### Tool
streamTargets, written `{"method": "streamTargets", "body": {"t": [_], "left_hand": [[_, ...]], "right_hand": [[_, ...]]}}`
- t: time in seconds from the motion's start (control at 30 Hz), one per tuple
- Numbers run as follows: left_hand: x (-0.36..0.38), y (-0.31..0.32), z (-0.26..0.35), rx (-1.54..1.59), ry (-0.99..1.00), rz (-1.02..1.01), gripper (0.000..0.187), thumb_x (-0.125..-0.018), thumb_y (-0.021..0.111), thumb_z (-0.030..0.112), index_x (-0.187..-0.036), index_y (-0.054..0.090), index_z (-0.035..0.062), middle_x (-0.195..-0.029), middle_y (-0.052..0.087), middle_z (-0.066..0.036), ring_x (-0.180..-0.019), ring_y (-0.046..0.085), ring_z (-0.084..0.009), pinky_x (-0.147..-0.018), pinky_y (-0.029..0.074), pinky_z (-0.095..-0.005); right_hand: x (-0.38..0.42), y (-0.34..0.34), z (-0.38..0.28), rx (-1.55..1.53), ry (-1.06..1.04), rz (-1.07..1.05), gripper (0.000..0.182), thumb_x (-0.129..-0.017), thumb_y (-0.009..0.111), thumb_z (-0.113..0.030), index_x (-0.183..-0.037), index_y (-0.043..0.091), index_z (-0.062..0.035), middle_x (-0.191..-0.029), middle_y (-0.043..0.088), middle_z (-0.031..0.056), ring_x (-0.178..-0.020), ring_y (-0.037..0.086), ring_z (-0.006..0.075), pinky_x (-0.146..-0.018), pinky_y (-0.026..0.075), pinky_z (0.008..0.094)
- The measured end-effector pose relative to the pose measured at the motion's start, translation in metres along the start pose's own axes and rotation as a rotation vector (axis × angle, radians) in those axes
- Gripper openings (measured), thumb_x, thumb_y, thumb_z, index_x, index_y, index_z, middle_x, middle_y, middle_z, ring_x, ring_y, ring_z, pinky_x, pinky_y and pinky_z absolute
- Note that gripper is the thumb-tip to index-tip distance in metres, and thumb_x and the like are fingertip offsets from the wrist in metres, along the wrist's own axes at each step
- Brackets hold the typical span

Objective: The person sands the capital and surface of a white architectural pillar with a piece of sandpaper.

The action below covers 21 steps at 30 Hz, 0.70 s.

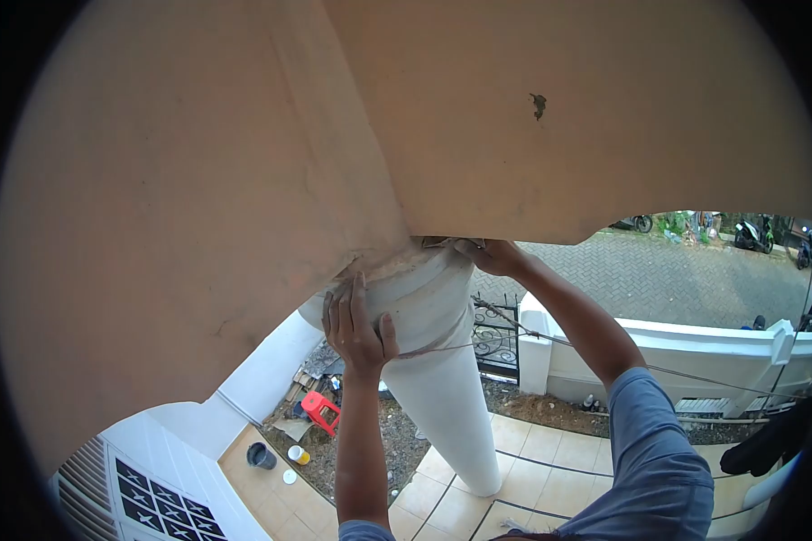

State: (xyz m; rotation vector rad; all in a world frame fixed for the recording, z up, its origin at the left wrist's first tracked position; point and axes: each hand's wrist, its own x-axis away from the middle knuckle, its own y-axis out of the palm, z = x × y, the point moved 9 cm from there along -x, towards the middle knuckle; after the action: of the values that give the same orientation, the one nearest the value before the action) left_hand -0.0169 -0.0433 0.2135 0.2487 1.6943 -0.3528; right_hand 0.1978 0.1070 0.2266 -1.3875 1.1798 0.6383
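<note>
Overhead, the peach-painted ceiling (pixel 198 180) meets the top of a round white column (pixel 442 415). My left hand (pixel 359 325) lies on the column's moulded capital (pixel 419 302), fingers spread and pointing up, fingertips close under the ceiling edge. On the other side my right hand (pixel 489 256) reaches to the joint at the top, thumb bent inward and the other fingers mostly hidden. By that thumb a thin, dirty piece (pixel 440 242) shows in a dark gap; I cannot tell what the hand grips. A string (pixel 442 347) is tied around the column below the capital.
Far below, a red stool (pixel 319 412), a dark bucket (pixel 261 455) and a yellow-and-white tub (pixel 298 454) stand near bare soil. Beige tiles (pixel 550 460) surround the column's foot. A white wall (pixel 586 347) and a black metal gate (pixel 496 343) border the paved street.
</note>
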Motion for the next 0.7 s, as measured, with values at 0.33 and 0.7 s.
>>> {"method": "streamTargets", "body": {"t": [0.33, 0.7], "left_hand": [[0.004, 0.01, -0.002, -0.124, 0.111, -0.032, 0.056, -0.094, 0.035, 0.04, -0.114, 0.068, -0.001, -0.109, 0.069, -0.016, -0.103, 0.065, -0.0348, -0.099, 0.044, -0.0457], [0.01, 0.011, 0.005, -0.218, 0.15, -0.002, 0.055, -0.102, 0.028, 0.036, -0.118, 0.066, 0.0, -0.114, 0.07, -0.013, -0.107, 0.065, -0.0312, -0.092, 0.045, -0.0406]], "right_hand": [[0.0, -0.002, 0.103, 0.14, 0.17, 0.212, 0.037, -0.097, 0.061, -0.03, -0.122, 0.061, -0.0037, -0.111, 0.065, 0.0127, -0.105, 0.061, 0.0274, -0.093, 0.048, 0.0402], [0.045, -0.002, -0.02, 0.0, 0.025, 0.141, 0.026, -0.095, 0.059, -0.017, -0.119, 0.069, -0.0123, -0.118, 0.067, 0.0063, -0.116, 0.06, 0.0299, -0.101, 0.047, 0.0417]]}}
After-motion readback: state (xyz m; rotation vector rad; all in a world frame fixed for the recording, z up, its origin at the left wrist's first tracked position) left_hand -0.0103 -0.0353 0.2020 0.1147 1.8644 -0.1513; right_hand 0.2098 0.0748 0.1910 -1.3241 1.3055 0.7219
